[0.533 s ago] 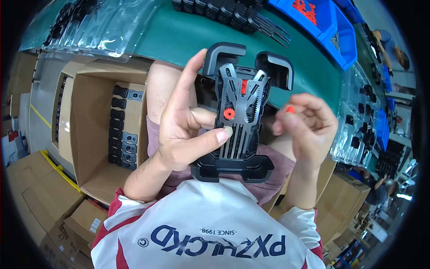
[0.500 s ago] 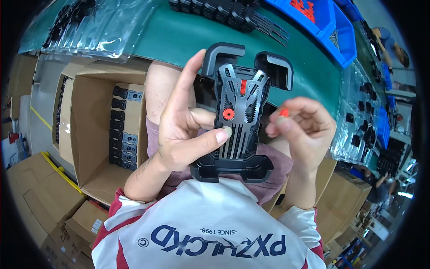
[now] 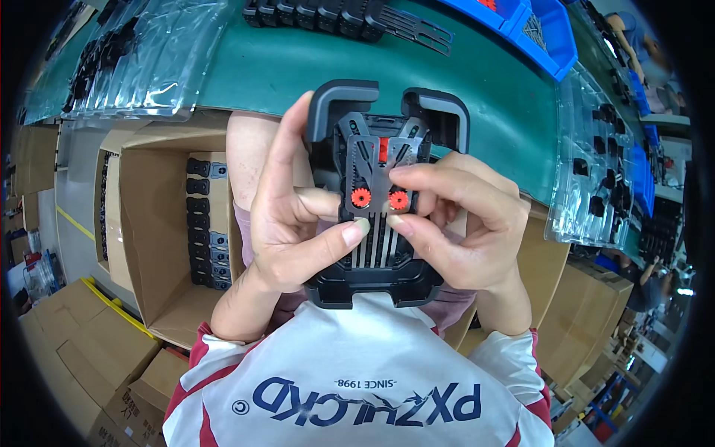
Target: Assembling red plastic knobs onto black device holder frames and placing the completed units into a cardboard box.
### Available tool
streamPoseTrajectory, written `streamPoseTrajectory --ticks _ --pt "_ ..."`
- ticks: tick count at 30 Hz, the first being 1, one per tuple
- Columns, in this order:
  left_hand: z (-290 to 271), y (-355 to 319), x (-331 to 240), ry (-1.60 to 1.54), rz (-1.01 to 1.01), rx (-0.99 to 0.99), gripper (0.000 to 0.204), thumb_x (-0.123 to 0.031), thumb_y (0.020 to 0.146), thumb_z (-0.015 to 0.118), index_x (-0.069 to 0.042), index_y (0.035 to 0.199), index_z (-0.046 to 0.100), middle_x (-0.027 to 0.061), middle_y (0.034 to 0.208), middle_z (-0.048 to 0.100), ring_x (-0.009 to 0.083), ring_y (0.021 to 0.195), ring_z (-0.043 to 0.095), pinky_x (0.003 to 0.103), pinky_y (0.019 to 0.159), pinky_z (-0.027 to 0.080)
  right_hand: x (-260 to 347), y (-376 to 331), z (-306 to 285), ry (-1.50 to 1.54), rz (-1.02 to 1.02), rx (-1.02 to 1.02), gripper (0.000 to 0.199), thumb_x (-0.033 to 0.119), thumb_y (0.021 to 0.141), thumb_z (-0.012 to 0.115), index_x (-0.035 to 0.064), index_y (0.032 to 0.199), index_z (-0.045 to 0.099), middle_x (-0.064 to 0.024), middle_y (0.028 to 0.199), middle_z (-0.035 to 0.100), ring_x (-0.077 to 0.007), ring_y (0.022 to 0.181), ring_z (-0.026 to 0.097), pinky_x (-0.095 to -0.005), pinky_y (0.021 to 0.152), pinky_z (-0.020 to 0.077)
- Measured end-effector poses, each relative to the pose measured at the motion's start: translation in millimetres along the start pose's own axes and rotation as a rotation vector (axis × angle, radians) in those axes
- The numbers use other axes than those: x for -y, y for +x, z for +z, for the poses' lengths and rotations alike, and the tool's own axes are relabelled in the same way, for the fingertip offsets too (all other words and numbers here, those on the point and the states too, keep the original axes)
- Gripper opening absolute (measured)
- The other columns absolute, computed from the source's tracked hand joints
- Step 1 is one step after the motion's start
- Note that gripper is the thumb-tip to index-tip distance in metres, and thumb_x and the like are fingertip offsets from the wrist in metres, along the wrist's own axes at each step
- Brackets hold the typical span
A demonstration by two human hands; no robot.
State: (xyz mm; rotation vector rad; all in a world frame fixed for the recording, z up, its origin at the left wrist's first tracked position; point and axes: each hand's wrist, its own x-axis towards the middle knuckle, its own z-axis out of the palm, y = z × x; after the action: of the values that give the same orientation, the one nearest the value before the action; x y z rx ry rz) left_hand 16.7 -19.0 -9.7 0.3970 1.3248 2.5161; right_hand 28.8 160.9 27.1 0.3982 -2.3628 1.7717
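Head view: our left hand [image 3: 287, 223] grips the black holder [image 3: 376, 197]; right hand [image 3: 462, 223] pinches the red gear [image 3: 399, 200] beside its twin [image 3: 360, 197]. Seating underway; pressing it home needs care.

Factory assembly bench, green worktop [image 3: 298, 67], blue parts bins [image 3: 551, 33], stacked cartons [image 3: 67, 350]

Black clamp-style holder [image 3: 380, 201], upright, two red gears [image 3: 361, 197] apparently seated mid-body.

Green workbench [image 3: 298, 67], cardboard boxes [image 3: 160, 246], blue bins [image 3: 544, 30]
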Motion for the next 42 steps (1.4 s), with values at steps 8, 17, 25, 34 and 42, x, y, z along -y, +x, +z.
streamPoseTrajectory --ticks 8,17,25,34,42 --pt "0 -1 3 0.061 0.081 0.038 0.098 0.013 0.073 0.053 -0.003 0.146 -0.011 0.0206 0.091 0.068 0.0222 0.086 0.065 0.017 0.072 0.044 -3 1 -3 -0.099 -0.121 -0.026 0.026 -0.004 0.062 0.073 0.0042 0.087 0.069 -0.0024 0.069 0.059 -0.0080 0.051 0.042 -0.0183 0.043 0.0347" --pt "-4 -4 1 0.134 0.071 0.078 0.098 0.013 0.073 0.053 -0.002 0.145 -0.011 0.0229 0.101 0.066 0.0309 0.110 0.057 0.031 0.094 0.039 -1 -4 -2 -0.026 -0.058 -0.073 0.027 -0.001 0.060 0.076 0.0050 0.085 0.068 -0.0033 0.070 0.059 -0.0092 0.050 0.044 -0.0194 0.043 0.0359" --pt "0 -5 3 0.154 0.090 0.069 0.097 0.012 0.074 0.053 0.000 0.145 -0.011 0.0237 0.105 0.064 0.0317 0.116 0.052 0.036 0.102 0.034 -9 -2 -3 -0.163 -0.211 -0.052 0.025 0.002 0.059 0.078 0.0052 0.081 0.068 -0.0034 0.068 0.059 -0.0108 0.048 0.044 -0.0209 0.043 0.0356" --pt "2 -5 1 0.245 0.107 0.052 0.095 0.011 0.074 0.053 0.004 0.144 -0.011 0.0227 0.097 0.067 0.0331 0.117 0.052 0.037 0.103 0.033 -11 0 -8 -0.213 -0.254 0.000 0.024 0.005 0.059 0.078 0.0050 0.081 0.068 -0.0021 0.064 0.057 -0.0116 0.046 0.043 -0.0220 0.042 0.0346" --pt "-2 -4 3 0.269 0.175 0.121 0.095 0.010 0.074 0.054 0.006 0.143 -0.010 0.0228 0.097 0.067 0.0339 0.118 0.051 0.038 0.104 0.032 -14 -3 -8 -0.132 -0.217 -0.051 0.017 0.004 0.063 0.077 0.0043 0.074 0.064 0.0004 0.059 0.054 -0.0087 0.045 0.038 -0.0204 0.043 0.0314"
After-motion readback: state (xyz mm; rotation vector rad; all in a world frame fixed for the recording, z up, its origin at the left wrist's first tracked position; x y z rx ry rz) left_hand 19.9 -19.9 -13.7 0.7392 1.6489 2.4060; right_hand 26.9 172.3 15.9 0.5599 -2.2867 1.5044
